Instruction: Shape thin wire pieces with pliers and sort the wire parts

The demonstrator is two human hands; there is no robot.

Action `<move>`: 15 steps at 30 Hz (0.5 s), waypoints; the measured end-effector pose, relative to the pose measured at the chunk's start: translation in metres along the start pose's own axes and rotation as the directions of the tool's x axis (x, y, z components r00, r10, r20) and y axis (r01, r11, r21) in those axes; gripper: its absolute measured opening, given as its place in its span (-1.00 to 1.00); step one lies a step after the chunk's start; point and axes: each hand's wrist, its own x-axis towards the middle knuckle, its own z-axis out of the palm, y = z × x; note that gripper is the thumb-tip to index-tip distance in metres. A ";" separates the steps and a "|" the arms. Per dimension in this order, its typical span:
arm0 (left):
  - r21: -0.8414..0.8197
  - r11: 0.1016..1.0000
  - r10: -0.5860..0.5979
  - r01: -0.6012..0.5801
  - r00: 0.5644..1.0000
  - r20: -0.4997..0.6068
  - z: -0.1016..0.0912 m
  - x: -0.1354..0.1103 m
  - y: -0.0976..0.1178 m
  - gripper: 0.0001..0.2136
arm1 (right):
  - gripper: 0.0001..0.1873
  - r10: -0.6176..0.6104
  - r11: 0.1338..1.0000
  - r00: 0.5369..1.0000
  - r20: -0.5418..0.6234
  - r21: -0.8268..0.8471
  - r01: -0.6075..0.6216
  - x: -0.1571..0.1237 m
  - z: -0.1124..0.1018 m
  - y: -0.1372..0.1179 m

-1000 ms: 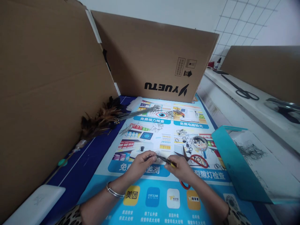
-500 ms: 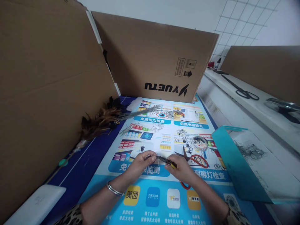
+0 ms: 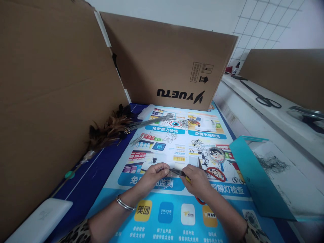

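Head view: little has changed over the last second. The left hand (image 3: 154, 176) stays over the lower middle of the printed poster mat (image 3: 167, 216), thumb and fingertips pinched closed on a small wire piece (image 3: 169, 173). What shape the piece has is too fine to tell. The right hand (image 3: 198, 182) has slid only slightly to the right and down. It is still curled shut around the yellow-handled pliers (image 3: 180, 173), whose dark tip meets the wire piece between the 2 hands. Whether the tip is clamped on the wire cannot be made out.

Since both grips hold and the meeting point has barely shifted, I judge the work on this 1 piece to be still in hand, not finished.

Red-handled scissors (image 3: 214, 174) lie on the mat just beside the right hand, partly under it. A round disc (image 3: 217, 154) lies beyond them. A feather duster (image 3: 108, 130) rests at the left against the cardboard wall (image 3: 50, 84), and a teal folder (image 3: 249, 175) lies to the right.
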 end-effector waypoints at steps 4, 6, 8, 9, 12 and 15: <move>-0.002 1.000 0.008 -0.008 1.000 0.013 0.000 0.000 0.002 -0.79 | -0.84 0.005 1.000 1.000 0.018 -0.024 -0.005 0.000 -0.001 -0.002; 0.000 1.000 0.008 -0.008 1.000 0.012 0.000 -0.001 0.003 -0.79 | -0.84 0.009 1.000 1.000 0.021 -0.022 -0.009 0.000 -0.001 -0.003; 0.002 1.000 0.013 -0.013 1.000 0.007 0.000 -0.001 0.003 -0.79 | -0.84 0.015 1.000 1.000 0.023 -0.007 -0.015 0.000 0.000 -0.003; 0.005 1.000 0.016 -0.016 1.000 0.008 0.000 -0.001 0.004 -0.79 | -0.83 0.019 1.000 0.999 0.025 0.008 -0.020 0.000 0.000 -0.002; 0.018 1.000 0.020 -0.021 1.000 0.008 0.001 -0.001 0.005 -0.77 | -0.82 0.034 0.997 0.999 0.033 0.068 -0.036 -0.001 0.001 -0.002; 0.033 0.999 0.026 -0.025 1.000 -0.010 0.002 -0.001 0.006 -0.78 | -0.82 0.059 0.990 0.998 0.032 0.125 -0.062 -0.001 0.002 -0.002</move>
